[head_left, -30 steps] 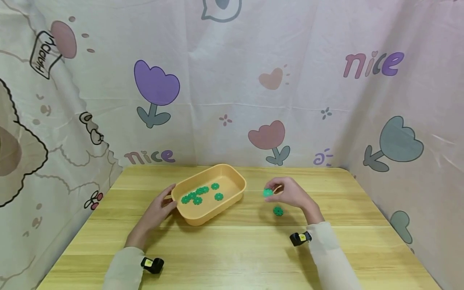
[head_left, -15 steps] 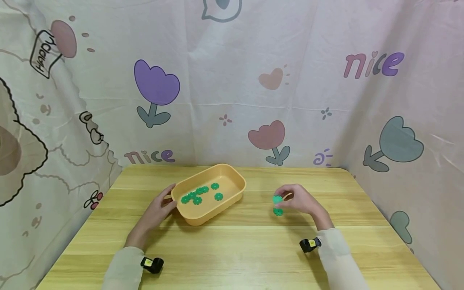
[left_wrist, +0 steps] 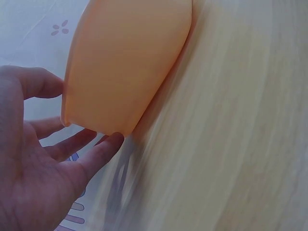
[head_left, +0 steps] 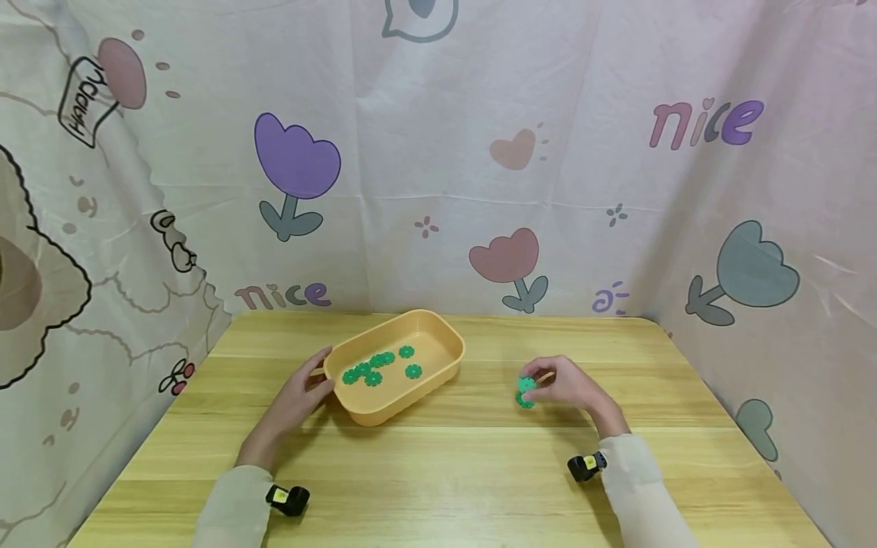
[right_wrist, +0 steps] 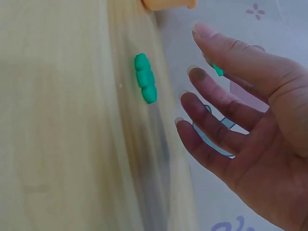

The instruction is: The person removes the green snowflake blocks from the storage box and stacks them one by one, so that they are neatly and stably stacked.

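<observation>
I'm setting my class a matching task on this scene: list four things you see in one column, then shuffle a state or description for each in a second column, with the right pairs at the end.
Column 1
1. left hand
2. right hand
3. yellow tray
4. tabletop

Column 2
A. pinches a green piece
B. is flat and wood-grained
C. grips one end of the yellow tray
D. has several green pieces lying inside

Right pairs: 1-C, 2-A, 3-D, 4-B
</observation>
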{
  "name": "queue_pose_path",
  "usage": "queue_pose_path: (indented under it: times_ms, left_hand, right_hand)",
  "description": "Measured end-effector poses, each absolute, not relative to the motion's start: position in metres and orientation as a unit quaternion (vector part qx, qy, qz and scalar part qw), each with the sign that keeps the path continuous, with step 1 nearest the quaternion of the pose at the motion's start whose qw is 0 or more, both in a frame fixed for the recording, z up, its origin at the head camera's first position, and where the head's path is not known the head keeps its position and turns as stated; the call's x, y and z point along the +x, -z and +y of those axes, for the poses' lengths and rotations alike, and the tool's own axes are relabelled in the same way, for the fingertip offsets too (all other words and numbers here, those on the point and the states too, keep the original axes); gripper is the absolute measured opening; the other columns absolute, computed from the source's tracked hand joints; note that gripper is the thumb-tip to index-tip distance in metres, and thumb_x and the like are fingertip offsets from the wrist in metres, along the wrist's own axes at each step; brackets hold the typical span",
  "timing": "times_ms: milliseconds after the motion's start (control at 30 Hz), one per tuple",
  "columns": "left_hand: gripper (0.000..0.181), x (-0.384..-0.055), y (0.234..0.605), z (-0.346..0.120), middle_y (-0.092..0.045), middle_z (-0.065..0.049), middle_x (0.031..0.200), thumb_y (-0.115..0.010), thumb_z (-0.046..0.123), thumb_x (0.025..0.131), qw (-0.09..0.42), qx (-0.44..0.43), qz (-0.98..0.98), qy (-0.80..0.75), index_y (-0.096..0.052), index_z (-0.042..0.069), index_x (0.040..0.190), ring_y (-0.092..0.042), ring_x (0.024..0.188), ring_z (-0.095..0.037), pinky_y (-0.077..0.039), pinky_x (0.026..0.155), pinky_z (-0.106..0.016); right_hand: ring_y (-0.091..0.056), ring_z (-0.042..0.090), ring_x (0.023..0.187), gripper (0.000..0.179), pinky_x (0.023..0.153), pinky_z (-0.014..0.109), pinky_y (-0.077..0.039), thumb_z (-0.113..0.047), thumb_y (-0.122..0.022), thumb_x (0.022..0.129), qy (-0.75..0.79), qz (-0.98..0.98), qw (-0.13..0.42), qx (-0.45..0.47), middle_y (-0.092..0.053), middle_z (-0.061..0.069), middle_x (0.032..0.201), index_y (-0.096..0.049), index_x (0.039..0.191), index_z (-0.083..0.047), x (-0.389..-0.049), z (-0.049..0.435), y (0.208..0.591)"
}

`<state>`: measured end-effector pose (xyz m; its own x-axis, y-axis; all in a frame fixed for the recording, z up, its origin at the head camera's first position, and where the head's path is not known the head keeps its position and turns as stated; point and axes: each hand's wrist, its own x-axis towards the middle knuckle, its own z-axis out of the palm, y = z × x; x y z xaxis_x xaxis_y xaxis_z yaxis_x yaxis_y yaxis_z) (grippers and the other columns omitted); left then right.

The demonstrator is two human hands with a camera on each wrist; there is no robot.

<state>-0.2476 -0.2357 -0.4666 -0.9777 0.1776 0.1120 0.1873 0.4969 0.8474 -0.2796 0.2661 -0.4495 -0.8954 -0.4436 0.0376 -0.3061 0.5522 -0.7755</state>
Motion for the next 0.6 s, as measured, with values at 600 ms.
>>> queue_pose_path:
  times_ms: [600]
  left_hand:
    - [0.065,-0.248,0.467,-0.237,-0.04,-0.03,0.156,-0.053,0.014,0.107,0.007,-0.103,-0.865,0.492,-0.024,0.005,0.164,-0.05,0.137,-0.052,-0.045,0.11,-0.05]
  right_hand:
    - [-0.058,0.028,0.094,0.032,0.078,0.024,-0.052,-0.009,-0.083,0.086,0.418,0.874,0.097,-0.23,-0.067,0.017,0.104,-0.073,0.115,0.0,-0.282,0.272,0.464]
